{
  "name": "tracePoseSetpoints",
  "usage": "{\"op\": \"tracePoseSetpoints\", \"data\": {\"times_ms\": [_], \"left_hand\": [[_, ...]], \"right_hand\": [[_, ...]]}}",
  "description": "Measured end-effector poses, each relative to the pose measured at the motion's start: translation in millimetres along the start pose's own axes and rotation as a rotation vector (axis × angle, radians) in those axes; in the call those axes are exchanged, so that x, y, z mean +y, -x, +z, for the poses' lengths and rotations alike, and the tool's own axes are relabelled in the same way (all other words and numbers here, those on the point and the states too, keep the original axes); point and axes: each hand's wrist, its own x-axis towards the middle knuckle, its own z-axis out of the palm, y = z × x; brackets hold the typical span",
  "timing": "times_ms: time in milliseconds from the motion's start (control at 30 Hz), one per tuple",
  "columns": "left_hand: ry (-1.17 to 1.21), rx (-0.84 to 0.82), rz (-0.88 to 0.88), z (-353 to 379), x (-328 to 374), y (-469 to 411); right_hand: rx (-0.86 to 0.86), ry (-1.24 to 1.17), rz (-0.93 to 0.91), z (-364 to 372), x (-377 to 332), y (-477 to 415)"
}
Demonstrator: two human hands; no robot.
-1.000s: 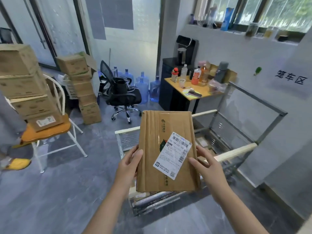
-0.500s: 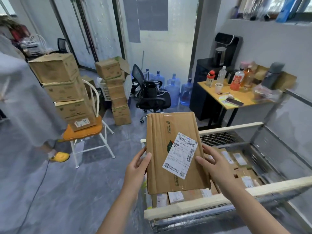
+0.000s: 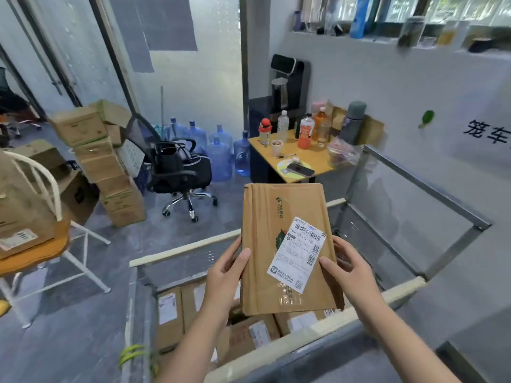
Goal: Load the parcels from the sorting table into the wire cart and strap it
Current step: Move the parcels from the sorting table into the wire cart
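Both hands (image 3: pixel 287 275) grip a flat cardboard parcel (image 3: pixel 287 250) over the wire cart (image 3: pixel 409 286), already holding several boxes (image 3: pixel 249 335) at 6 o'clock; strapping's not done yet.

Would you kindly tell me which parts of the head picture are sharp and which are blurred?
Head view: the parcel and its label are fairly sharp; the windowsill jars and the boxes on the chair are smeared; the window glares pale.
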Motion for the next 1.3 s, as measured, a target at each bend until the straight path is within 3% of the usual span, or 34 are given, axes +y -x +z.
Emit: {"op": "tracePoseSetpoints", "data": {"times_ms": [600,933,1167,1300], "left_hand": [[0.037,-0.238,-0.156,189,-54,-135],[0.082,-0.281,-0.285,273,-82,-248],[-0.041,-0.168,-0.373,304,-128,-291],[-0.031,-0.008,-0.479,323,-163,-312]], "right_hand": [[0.265,0.16,0.184,-141,47,-142],[0.264,0.204,0.301,-188,79,-261],[0.17,0.178,0.428,-208,141,-320],[0.055,0.187,0.486,-211,188,-371]]}}
